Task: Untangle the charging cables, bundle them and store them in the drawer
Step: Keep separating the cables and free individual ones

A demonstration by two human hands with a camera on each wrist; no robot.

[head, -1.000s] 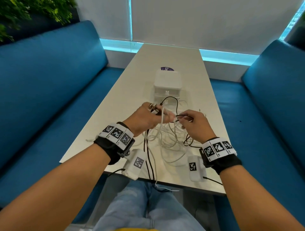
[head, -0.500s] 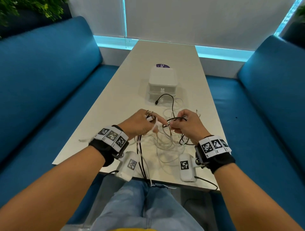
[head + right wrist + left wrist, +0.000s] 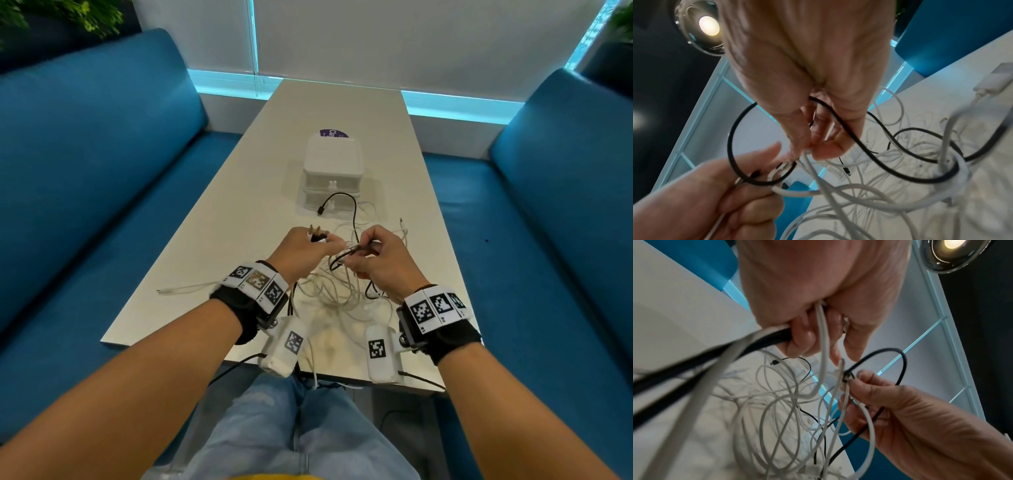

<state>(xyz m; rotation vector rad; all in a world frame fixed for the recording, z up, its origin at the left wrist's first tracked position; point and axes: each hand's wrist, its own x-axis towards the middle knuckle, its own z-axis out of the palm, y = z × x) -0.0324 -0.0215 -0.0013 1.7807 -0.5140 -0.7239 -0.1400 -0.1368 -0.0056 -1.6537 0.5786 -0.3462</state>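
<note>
A tangle of white cables [image 3: 337, 296] and a thin black cable [image 3: 355, 214] lies on the white table [image 3: 219, 240] near me. My left hand [image 3: 325, 245] grips a pronged plug [image 3: 315, 234], black leads [image 3: 756, 344] and a white cable [image 3: 823, 340]. My right hand [image 3: 356, 257], almost touching the left, pinches a white cable [image 3: 812, 162] at its fingertips. A black cable loop [image 3: 851, 138] runs through its curled fingers. The white two-drawer box [image 3: 332, 171] stands shut beyond the tangle, and the black cable's connector [image 3: 320, 210] lies in front of it.
Blue sofas [image 3: 102, 154] flank the table on both sides. One loose white cable end [image 3: 181, 289] lies left of my left wrist, another connector [image 3: 402, 222] to the right. A purple sticker [image 3: 330, 133] shows behind the box. Cables hang over the near table edge [image 3: 342, 380].
My hands have drawn closer together and nearer to me over the tangle. The black cable's free end has dropped from above the hands onto the table by the drawer box.
</note>
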